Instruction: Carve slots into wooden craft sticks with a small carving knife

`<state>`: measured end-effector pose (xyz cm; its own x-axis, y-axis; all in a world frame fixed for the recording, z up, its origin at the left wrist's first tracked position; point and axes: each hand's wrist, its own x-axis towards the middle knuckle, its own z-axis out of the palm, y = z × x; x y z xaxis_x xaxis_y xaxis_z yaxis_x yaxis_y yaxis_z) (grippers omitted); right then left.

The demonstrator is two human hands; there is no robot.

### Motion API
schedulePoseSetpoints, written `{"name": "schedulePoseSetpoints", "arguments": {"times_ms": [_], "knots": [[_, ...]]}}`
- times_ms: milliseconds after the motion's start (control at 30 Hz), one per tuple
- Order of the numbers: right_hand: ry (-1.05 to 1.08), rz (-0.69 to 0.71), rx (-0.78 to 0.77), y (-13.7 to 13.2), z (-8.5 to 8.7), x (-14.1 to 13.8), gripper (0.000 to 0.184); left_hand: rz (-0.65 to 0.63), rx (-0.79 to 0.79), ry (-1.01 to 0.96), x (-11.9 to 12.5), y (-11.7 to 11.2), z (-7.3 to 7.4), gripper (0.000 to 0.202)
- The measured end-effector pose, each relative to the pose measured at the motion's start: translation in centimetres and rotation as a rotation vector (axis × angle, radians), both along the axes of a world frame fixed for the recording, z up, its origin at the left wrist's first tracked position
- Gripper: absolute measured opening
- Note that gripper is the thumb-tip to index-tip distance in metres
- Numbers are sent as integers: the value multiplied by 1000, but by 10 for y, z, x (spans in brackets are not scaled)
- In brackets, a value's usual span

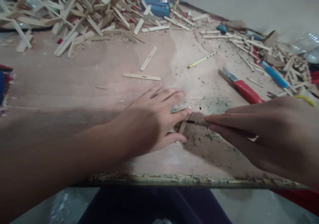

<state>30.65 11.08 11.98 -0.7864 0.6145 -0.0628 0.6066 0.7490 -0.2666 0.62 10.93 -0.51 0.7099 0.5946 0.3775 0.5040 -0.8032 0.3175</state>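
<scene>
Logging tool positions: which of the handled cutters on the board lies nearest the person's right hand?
The red-handled cutter, just beyond the right hand; the blue-handled cutter lies farther back among scrap sticks.

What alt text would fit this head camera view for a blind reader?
A person's left hand presses a wooden stick flat on a board while the right hand pinches a thin tool against it. A red-handled knife and heaped sticks lie beyond.
</scene>
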Motion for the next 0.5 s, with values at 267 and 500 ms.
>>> {"name": "schedulePoseSetpoints", "arguments": {"times_ms": [267,500], "knots": [[-2,5,-42,1,2,-7,44,-5,-16,0,-1,0,1,60],[3,-12,-22,-3,2,-4,44,1,-18,-5,0,-1,2,58]]}}
